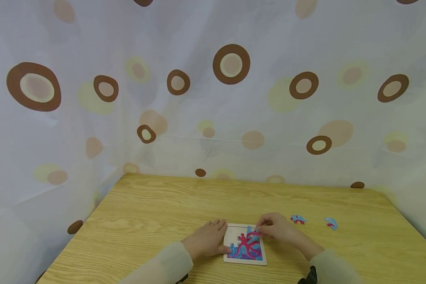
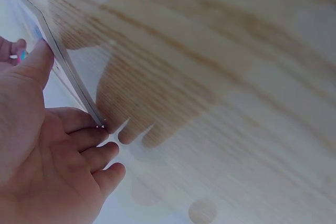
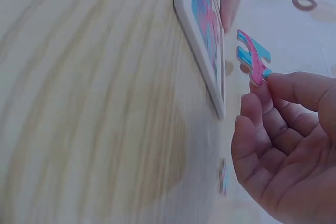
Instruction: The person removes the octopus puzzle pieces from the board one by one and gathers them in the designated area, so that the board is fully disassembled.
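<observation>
We count one counter (image 1: 163, 201), one octopus jigsaw tray (image 1: 245, 261), one left hand (image 1: 208, 238), one right hand (image 1: 277, 227), two sleeves (image 1: 168, 262) (image 1: 335, 269), one held jigsaw piece (image 3: 255, 59) and two loose jigsaw pieces (image 1: 298, 219) (image 1: 331, 223); the fitted pieces (image 1: 246, 251) in the tray we cannot number.

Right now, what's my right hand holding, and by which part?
A puzzle piece, pinched in the fingers by one end of its pink band; the rest sticks out.

Free tabletop (image 1: 184, 199) behind the tray (image 1: 245, 262), two loose pieces (image 1: 298, 219) rightward
</observation>
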The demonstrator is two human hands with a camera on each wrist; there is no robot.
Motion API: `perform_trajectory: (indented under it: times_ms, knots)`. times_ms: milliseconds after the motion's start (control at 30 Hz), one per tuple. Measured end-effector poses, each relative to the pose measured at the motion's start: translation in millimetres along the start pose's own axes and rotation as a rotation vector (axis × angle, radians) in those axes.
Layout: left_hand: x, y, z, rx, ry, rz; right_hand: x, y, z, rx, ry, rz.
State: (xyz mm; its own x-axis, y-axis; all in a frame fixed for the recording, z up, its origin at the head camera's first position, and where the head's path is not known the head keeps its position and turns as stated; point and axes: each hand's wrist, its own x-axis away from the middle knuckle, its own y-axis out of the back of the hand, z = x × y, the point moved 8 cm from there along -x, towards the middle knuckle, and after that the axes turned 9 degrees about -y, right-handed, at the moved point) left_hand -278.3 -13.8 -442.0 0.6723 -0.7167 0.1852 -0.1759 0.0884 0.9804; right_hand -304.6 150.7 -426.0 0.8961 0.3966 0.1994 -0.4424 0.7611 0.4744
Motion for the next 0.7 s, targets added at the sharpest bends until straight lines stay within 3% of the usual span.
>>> perform_trajectory:
  times_ms: [267, 700]
  knots:
    - [-0.5, -1.7, 0.2, -0.001, -0.009, 0.001, 16.8, 27.1, -23.3, 0.04, -0.032, -0.03]
    - [-0.6, -0.3, 0.9, 0.01, -0.011, -0.015, 31.6, 31.2, -35.9, 0.101, -0.04, 0.012]
